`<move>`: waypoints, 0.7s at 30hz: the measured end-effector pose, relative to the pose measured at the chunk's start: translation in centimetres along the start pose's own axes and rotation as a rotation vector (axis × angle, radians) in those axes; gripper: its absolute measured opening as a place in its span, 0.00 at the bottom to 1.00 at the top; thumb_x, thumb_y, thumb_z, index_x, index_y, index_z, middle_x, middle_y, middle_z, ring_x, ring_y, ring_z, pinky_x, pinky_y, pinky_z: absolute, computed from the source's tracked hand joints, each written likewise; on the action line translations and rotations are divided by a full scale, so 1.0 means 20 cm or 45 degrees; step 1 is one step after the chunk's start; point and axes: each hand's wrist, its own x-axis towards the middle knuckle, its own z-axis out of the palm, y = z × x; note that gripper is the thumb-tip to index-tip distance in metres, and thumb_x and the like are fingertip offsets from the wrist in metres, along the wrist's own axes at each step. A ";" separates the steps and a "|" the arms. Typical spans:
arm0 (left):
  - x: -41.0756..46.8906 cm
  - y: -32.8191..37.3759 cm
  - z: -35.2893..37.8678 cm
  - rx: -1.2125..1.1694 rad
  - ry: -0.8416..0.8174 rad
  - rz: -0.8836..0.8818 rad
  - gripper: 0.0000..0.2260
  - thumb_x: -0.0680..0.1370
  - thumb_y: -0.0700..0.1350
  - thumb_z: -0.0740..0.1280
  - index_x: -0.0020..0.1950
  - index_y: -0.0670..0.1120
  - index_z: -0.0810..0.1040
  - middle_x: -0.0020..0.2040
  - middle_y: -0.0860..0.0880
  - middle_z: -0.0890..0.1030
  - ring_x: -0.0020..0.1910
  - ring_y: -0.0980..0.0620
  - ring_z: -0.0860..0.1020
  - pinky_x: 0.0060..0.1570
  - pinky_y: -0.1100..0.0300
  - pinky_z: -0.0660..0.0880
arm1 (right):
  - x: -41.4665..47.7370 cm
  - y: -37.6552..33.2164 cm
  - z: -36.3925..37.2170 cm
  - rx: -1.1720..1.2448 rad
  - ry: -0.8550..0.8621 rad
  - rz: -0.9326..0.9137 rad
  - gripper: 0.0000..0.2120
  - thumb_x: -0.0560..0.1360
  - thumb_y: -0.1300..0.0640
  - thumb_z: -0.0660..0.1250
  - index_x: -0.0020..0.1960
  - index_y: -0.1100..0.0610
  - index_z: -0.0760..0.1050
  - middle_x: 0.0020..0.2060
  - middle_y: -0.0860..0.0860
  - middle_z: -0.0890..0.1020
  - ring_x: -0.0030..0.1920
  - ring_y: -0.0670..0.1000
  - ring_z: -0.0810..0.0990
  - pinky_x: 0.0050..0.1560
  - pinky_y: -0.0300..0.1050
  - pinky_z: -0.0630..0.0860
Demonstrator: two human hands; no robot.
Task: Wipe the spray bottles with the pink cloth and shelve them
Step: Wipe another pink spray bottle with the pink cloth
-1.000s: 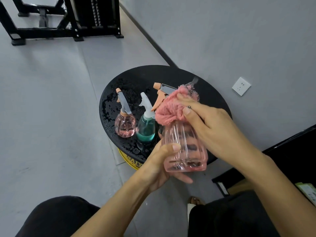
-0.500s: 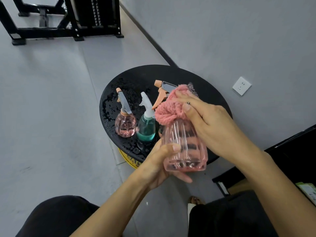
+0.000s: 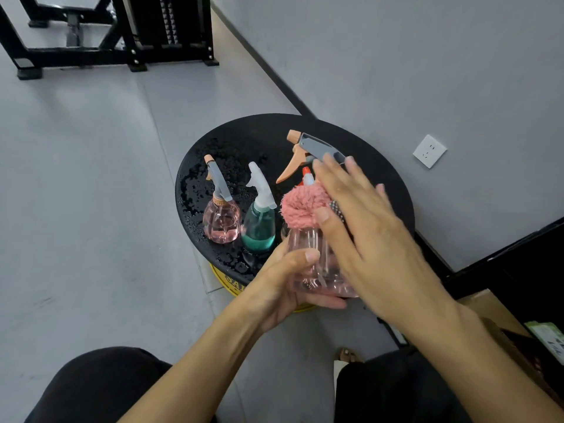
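1. A clear pink bottle (image 3: 308, 264) is held over the near edge of the round black table (image 3: 262, 138), with its grey-and-orange trigger head (image 3: 317, 148) pointed left.
2. Its lower body is gripped by the left hand (image 3: 283, 282): the thumb is curled across the front and the fingers are wrapped under the base.
3. The cloth (image 3: 300, 206) is bunched at the bottle's neck and pressed under the right hand (image 3: 375, 239). That hand's fingers are straight and slightly spread, and its thumb touches the cloth's lower edge.
4. A small bottle (image 3: 220, 221) and a green bottle (image 3: 259, 230) are stood on the wet table, just left of the held one.
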 end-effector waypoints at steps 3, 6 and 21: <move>0.01 -0.01 0.00 0.000 0.000 -0.006 0.39 0.56 0.64 0.78 0.62 0.48 0.76 0.44 0.47 0.85 0.42 0.47 0.84 0.39 0.49 0.81 | -0.03 0.01 0.04 0.085 0.036 -0.012 0.24 0.81 0.49 0.51 0.77 0.47 0.57 0.77 0.40 0.56 0.77 0.40 0.47 0.77 0.52 0.51; 0.01 -0.01 -0.01 -0.033 0.020 -0.003 0.35 0.52 0.71 0.74 0.53 0.55 0.83 0.49 0.48 0.85 0.45 0.49 0.84 0.40 0.52 0.82 | -0.13 -0.01 0.08 0.057 0.075 -0.004 0.24 0.81 0.47 0.52 0.76 0.49 0.60 0.76 0.42 0.59 0.77 0.41 0.50 0.76 0.50 0.53; 0.01 -0.03 0.01 0.041 0.049 0.014 0.32 0.50 0.74 0.72 0.48 0.60 0.84 0.45 0.53 0.85 0.42 0.53 0.83 0.42 0.48 0.79 | -0.09 -0.02 0.15 0.096 0.171 0.126 0.25 0.81 0.45 0.47 0.78 0.49 0.55 0.77 0.41 0.56 0.76 0.38 0.47 0.77 0.46 0.50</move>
